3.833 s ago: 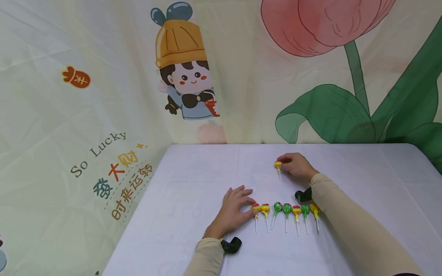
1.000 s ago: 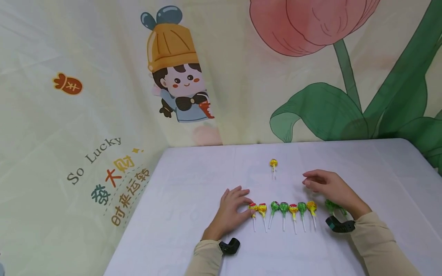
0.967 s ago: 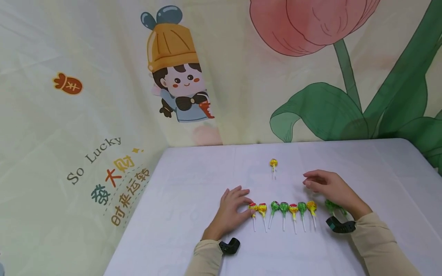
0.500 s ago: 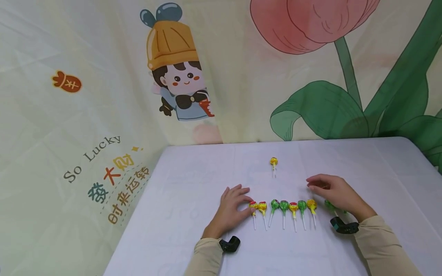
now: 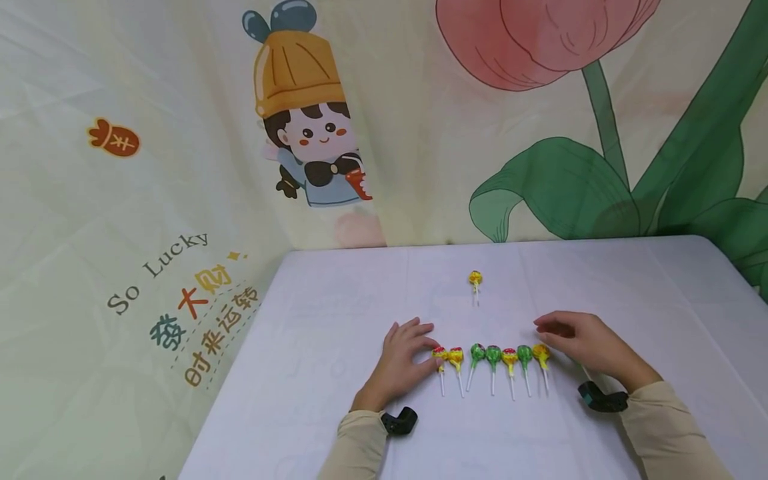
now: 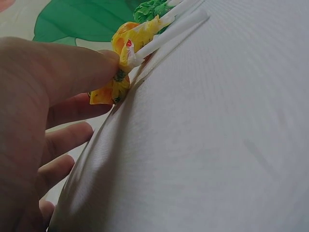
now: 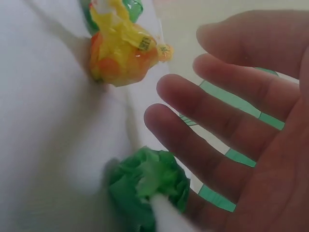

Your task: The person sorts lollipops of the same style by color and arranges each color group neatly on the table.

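My left hand pinches the leftmost lollipop, a red-and-yellow one, between thumb and forefinger. In the left wrist view that lollipop lies at the thumb tip, its stick pointing away. Rightward from it runs a row of yellow and green lollipops, sticks toward me. My right hand hovers at the row's right end, fingers apart and holding nothing. Beneath it lies a green lollipop, mostly hidden from the head view. The row's yellow end lollipop is near the right fingertips.
A single yellow lollipop lies farther back, beyond the row. Everything rests on a table with a white cloth. A printed curtain hangs behind the table's far edge.
Between the earliest frame and 1.0 s ago, my right hand let go of the yellow lollipop at the back and withdrew rightward. Since then it has drifted slightly nearer me. My left hand stays put.
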A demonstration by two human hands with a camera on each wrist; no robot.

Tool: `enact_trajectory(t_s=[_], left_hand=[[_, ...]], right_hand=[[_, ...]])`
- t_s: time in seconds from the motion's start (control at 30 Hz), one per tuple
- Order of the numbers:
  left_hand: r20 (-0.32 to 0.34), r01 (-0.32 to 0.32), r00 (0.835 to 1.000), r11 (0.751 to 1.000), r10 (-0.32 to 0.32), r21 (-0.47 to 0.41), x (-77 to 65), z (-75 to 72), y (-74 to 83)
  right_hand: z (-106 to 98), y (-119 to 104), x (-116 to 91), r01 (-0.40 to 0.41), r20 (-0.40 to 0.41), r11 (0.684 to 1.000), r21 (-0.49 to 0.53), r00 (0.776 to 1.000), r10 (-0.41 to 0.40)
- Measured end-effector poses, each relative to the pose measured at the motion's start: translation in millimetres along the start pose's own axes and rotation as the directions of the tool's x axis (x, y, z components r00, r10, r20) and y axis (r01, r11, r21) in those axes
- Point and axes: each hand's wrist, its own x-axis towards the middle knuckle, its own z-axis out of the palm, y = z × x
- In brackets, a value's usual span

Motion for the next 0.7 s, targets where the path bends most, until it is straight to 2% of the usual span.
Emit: enact_trajectory(t_s=[0.7], left_hand=[[-0.013,-0.01,1.0,1.0,0.01,0.004,0.2,-0.7,0.3]], right_hand=[[7.5,6.5,-10.6,-0.007,-0.004,0.998,-0.067,1.0,0.007]])
